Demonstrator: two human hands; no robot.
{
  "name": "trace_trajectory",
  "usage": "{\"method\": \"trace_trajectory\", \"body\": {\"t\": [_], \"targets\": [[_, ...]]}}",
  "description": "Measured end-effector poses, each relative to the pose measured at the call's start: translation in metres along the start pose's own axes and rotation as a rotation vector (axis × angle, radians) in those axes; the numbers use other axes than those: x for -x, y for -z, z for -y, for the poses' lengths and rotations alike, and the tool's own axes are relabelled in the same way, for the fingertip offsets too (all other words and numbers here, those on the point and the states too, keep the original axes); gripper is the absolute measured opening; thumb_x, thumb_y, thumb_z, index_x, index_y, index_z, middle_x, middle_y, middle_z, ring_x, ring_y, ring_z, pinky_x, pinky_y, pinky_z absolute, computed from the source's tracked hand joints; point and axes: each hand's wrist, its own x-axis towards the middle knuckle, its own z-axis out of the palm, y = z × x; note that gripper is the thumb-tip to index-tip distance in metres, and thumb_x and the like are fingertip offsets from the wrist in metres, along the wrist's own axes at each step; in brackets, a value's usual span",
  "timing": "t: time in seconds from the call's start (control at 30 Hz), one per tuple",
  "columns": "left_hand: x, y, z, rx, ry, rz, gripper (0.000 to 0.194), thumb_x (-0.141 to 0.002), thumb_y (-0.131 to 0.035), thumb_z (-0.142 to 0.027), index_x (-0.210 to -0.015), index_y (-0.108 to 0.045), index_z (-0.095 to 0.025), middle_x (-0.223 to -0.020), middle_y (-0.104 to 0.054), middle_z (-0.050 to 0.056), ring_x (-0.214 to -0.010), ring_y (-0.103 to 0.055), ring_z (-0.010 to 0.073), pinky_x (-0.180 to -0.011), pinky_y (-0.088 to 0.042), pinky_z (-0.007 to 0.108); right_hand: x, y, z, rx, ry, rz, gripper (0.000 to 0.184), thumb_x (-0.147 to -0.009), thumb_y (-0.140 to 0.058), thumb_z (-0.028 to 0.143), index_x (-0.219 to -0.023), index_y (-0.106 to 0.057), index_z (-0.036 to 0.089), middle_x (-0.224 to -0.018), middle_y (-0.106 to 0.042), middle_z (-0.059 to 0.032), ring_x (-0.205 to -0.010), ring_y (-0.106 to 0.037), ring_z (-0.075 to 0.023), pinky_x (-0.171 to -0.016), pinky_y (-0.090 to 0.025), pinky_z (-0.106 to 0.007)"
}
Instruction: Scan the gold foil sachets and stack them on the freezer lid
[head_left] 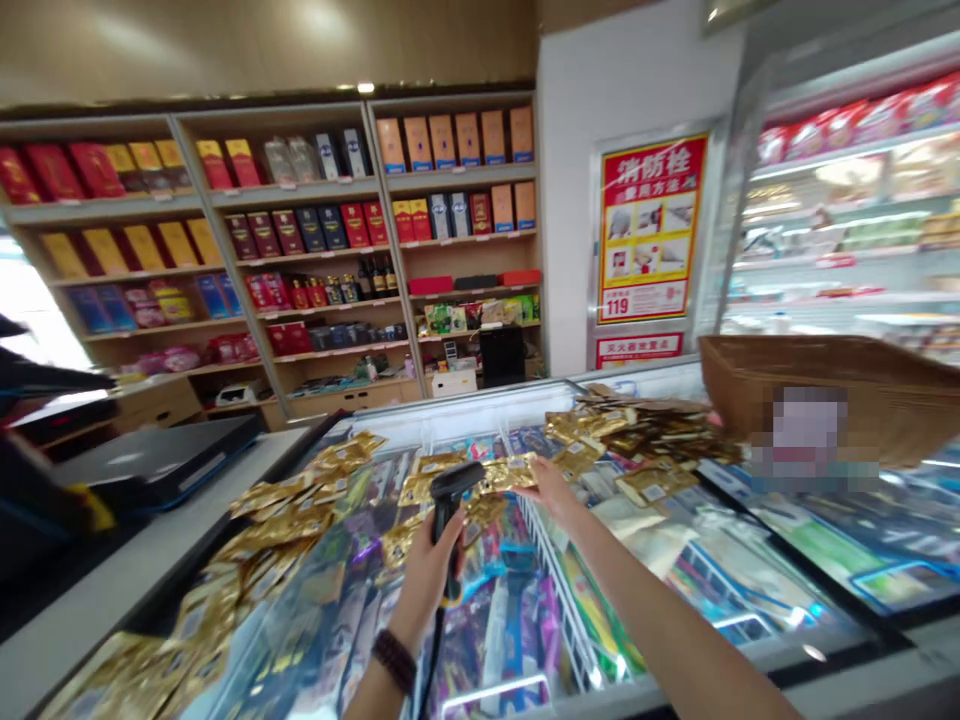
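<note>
My left hand (433, 565) is wrapped round the handle of a black barcode scanner (455, 482), whose cable hangs down past my wrist. The scanner's head points right, toward a gold foil packet (501, 473). At that packet's right end, my right hand (550, 487) pinches it. Both hands are above the glass top of a chest freezer (592, 690). More gold packets (289, 520) lie spread along the left side of the glass. Another heap of gold packets (652, 425) sits beyond my right hand.
A brown cardboard box (900, 400) stands on the freezer at the right. To the left is a counter with a dark flat device (165, 455). Shelves (300, 190) of boxed goods line the back wall, beside a red poster (654, 230). An upright display cooler (847, 220) is at far right.
</note>
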Motion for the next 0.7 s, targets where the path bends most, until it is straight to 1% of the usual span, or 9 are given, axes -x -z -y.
{"method": "trace_trajectory", "body": {"t": [0.07,0.1,0.3,0.43,0.47,0.53,0.6,0.67,0.7], "targets": [[-0.004,0.002,0.006,-0.023,-0.008,0.004,0.066,-0.071,-0.089,-0.082,-0.076,-0.063,-0.022,-0.062,-0.060,-0.004,-0.041,-0.049,0.0091,-0.043,-0.038,0.023,-0.004,0.023,0.014,0.024,-0.026,-0.074,0.021,-0.086,-0.080,0.047,-0.083,-0.068,0.030,-0.071,-0.078,-0.0015,-0.075,-0.083,-0.0309,-0.080,-0.075,-0.058],[-0.005,0.003,0.010,-0.026,-0.006,0.006,0.066,-0.069,-0.090,-0.082,-0.075,-0.063,-0.022,-0.062,-0.061,-0.003,-0.040,-0.049,0.0096,-0.042,-0.038,0.024,-0.006,0.038,0.023,0.040,-0.032,-0.113,0.019,-0.086,-0.080,0.044,-0.085,-0.068,0.030,-0.072,-0.078,-0.0015,-0.075,-0.084,-0.0307,-0.080,-0.075,-0.057],[-0.012,0.007,0.027,-0.092,0.015,0.041,0.068,-0.066,-0.091,-0.083,-0.070,-0.066,-0.020,-0.051,-0.057,-0.002,-0.039,-0.049,0.0115,-0.043,-0.038,0.024,-0.008,0.145,0.080,0.194,-0.001,-0.354,0.015,-0.086,-0.075,0.039,-0.094,-0.066,0.030,-0.082,-0.080,-0.0036,-0.069,-0.082,-0.0278,-0.077,-0.074,-0.053],[-0.012,0.007,0.023,-0.084,0.007,0.038,0.069,-0.064,-0.091,-0.085,-0.070,-0.065,-0.021,-0.054,-0.059,-0.002,-0.040,-0.048,0.0113,-0.043,-0.039,0.025,-0.002,0.201,0.097,0.383,0.038,-0.516,0.019,-0.084,-0.069,0.036,-0.101,-0.065,0.029,-0.083,-0.077,-0.0039,-0.076,-0.082,-0.0318,-0.076,-0.073,-0.056],[-0.011,0.007,0.020,-0.080,0.000,0.025,0.069,-0.063,-0.091,-0.085,-0.071,-0.065,-0.021,-0.054,-0.059,-0.002,-0.039,-0.048,0.0108,-0.043,-0.038,0.025,0.002,0.212,0.098,0.444,0.056,-0.557,0.024,-0.082,-0.070,0.035,-0.104,-0.066,0.029,-0.087,-0.077,-0.0056,-0.083,-0.082,-0.0345,-0.080,-0.072,-0.058],[-0.009,0.006,0.014,-0.064,-0.014,-0.009,0.069,-0.062,-0.093,-0.083,-0.072,-0.065,-0.021,-0.056,-0.060,-0.003,-0.039,-0.047,0.0100,-0.043,-0.038,0.024,0.011,0.229,0.097,0.585,0.116,-0.639,0.036,-0.076,-0.074,0.031,-0.112,-0.067,0.026,-0.100,-0.078,-0.0108,-0.107,-0.079,-0.0407,-0.095,-0.066,-0.063],[-0.007,0.007,0.006,-0.036,-0.013,-0.048,0.070,-0.058,-0.094,-0.083,-0.073,-0.064,-0.022,-0.058,-0.060,-0.003,-0.039,-0.046,0.0097,-0.042,-0.037,0.024,0.020,0.241,0.094,0.725,0.191,-0.711,0.047,-0.073,-0.077,0.029,-0.119,-0.069,0.024,-0.116,-0.076,-0.0169,-0.130,-0.068,-0.0462,-0.113,-0.054,-0.067],[-0.004,0.008,0.000,-0.003,0.004,-0.095,0.071,-0.056,-0.095,-0.083,-0.075,-0.064,-0.022,-0.059,-0.060,-0.004,-0.040,-0.046,0.0097,-0.041,-0.037,0.024,0.027,0.246,0.089,0.841,0.255,-0.762,0.051,-0.075,-0.077,0.029,-0.124,-0.070,0.021,-0.129,-0.072,-0.0221,-0.141,-0.058,-0.0501,-0.120,-0.044,-0.068],[-0.003,0.010,-0.003,0.013,0.011,-0.119,0.071,-0.055,-0.095,-0.083,-0.076,-0.064,-0.022,-0.060,-0.061,-0.004,-0.040,-0.046,0.0096,-0.040,-0.037,0.024,0.029,0.246,0.087,0.887,0.280,-0.777,0.050,-0.077,-0.076,0.029,-0.126,-0.070,0.020,-0.132,-0.070,-0.0241,-0.142,-0.055,-0.0514,-0.120,-0.042,-0.069]]}}
